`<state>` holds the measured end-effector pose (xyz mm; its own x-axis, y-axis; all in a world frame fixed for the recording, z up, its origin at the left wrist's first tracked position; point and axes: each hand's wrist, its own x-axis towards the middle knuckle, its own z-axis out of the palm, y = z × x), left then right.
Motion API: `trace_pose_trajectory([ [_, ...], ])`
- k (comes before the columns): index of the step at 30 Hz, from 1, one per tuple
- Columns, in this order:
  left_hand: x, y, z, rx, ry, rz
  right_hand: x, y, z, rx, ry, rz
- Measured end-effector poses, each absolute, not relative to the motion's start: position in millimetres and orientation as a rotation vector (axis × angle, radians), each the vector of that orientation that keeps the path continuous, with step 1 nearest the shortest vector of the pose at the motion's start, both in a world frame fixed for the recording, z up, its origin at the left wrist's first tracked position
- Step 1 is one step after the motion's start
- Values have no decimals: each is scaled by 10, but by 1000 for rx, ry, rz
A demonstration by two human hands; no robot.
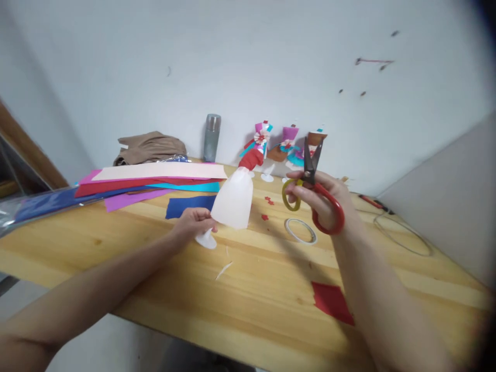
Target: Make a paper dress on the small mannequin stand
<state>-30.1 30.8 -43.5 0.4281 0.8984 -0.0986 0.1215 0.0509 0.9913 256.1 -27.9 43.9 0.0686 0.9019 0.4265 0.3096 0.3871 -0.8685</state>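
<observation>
2 bare, tapered forearms (116, 274) and 2 bare hands (197, 221)

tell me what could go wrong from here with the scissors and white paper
The scissors stand open in the right hand, so a careless swing might nick the left hand or the white paper. That paper looks thin and may tear if tugged. Red scraps lie on the table and could be brushed off.

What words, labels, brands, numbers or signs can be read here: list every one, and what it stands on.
None can be read.
Scissors and white-and-red piece: no lettering that can be made out.
Grey bottle: too blurred to tell whether it bears print.
Small white patch on the brown cloth: too small to tell.
</observation>
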Motion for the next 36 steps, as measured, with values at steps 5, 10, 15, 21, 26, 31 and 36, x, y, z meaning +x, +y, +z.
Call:
trace_pose_trajectory([
  [5,-338,325,-463,1329,830,684,2702,-135,366,-1258,-1370,648],
  [10,-291,306,-503,1314,853,637,2742,-94,332,-1189,-1290,641],
  [15,-283,281,-623,1402,917,664,2753,-79,356,-1137,-1192,733],
  [21,-261,210,-613,1630,966,798,2777,-95,378,-1103,-1127,751],
  [26,-224,156,-553,1797,950,801,2740,-95,362,-1186,-1090,639],
  [31,-207,147,-586,1637,1026,749,2783,-72,272,-1219,-1100,572],
  [36,-178,188,-538,1476,1069,718,2829,-18,219,-1273,-1115,582],
])
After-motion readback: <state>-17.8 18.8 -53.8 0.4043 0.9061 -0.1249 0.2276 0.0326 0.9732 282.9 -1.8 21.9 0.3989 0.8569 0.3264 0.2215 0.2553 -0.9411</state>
